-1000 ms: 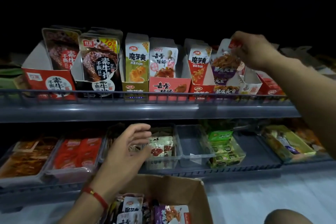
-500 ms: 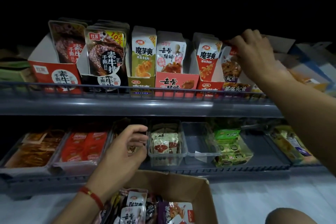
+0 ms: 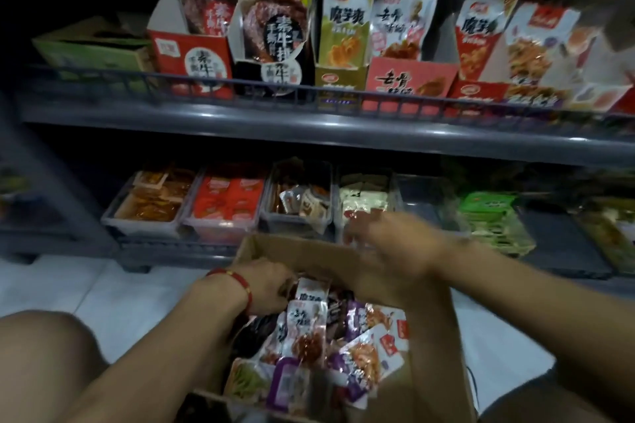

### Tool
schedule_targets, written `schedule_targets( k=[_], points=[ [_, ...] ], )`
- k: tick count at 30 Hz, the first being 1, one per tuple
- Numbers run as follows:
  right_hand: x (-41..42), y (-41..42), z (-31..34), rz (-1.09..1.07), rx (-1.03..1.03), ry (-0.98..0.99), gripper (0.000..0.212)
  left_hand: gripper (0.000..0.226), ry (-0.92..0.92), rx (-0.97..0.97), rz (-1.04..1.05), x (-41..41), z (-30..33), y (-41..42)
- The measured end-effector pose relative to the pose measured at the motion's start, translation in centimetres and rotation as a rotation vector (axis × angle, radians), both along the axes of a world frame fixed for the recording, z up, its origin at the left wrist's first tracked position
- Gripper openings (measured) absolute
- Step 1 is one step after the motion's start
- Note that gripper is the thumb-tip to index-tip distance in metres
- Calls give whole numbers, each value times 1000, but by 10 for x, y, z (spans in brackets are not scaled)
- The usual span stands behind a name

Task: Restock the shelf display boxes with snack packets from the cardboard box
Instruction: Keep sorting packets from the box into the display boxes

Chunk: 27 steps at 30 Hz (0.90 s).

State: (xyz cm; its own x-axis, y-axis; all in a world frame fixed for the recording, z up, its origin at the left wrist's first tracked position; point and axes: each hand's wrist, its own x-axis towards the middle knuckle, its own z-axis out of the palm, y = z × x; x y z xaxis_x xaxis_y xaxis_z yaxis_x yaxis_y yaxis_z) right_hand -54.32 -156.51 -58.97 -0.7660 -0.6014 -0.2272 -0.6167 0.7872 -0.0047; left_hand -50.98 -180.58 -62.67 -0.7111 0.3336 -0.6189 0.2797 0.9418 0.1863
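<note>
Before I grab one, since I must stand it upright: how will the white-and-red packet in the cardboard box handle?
The white-and-red packet looks like thin glossy film, so probably floppy and a little slippery. It seems flat and small, likely light. Loose among other packets in the cardboard box, it may slide when nudged.

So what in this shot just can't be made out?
- Right hand, head view: motion blur smears the fingers, so whether they hold anything is unclear.
- Left hand: fingers dip among the snack packets in the cardboard box; what they grip is hidden.
- Display boxes at far right: blurred and cut by the frame edge.
- Above the top shelf: darkness.
</note>
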Motion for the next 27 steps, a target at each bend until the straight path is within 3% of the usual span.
schedule_targets(
  k=[3, 5, 9, 12, 14, 17, 19, 24, 27],
  points=[
    [15, -32, -80, 3, 191, -397, 36, 35, 3, 18, 23, 4, -3, -5],
    [22, -44, -134, 5, 229, -462, 43, 35, 3, 52, 54, 6, -8, -10],
    [32, -54, -207, -320, 75, -510, 46, 43, -18, 79, 101, 9, -14, -20],
    [30, -58, -245, -601, -206, -547, 53, 48, -32, 93, 118, 9, -18, -24],
    [28, -66, -254, -783, -378, -564, 62, 48, -33, 91, 119, 8, -21, -25],
    [27, -78, -259, -1023, -564, -660, 46, 47, -32, 81, 115, 6, -25, -25],
    [23, -81, -265, -1145, -623, -676, 50, 47, -30, 76, 114, 4, -26, -25],
    [13, -88, -284, -1232, -652, -738, 62, 46, -48, 76, 113, 1, -29, -23],
    [18, -92, -282, -1248, -662, -702, 54, 46, -62, 76, 116, 2, -31, -24]
  ],
)
